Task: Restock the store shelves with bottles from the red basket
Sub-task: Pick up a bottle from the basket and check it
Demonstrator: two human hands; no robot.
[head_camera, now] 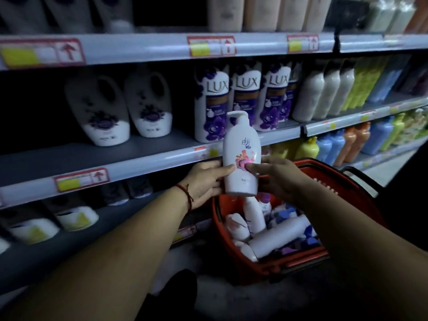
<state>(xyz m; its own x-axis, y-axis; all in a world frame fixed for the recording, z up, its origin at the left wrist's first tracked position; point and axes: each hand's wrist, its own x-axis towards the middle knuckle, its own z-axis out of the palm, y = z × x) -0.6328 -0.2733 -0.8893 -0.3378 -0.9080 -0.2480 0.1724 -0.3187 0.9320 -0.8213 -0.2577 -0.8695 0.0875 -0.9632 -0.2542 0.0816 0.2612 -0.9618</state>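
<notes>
A white pump bottle (240,144) with a pink flower label stands upright in the air above the red basket (308,258). My left hand (203,181) grips its left side, thumb across the label. My right hand (275,177) holds the right side, thumb pressed on the flower. Several white and purple bottles (278,235) lie inside the basket below. The bottle is in front of the edge of the middle shelf (139,167).
On the middle shelf stand two white jugs (120,107) at left, purple Lux bottles (245,98) in the centre, white and green bottles (335,91) at right. A bare stretch of shelf (58,158) lies at the left. The lower shelves hold more bottles.
</notes>
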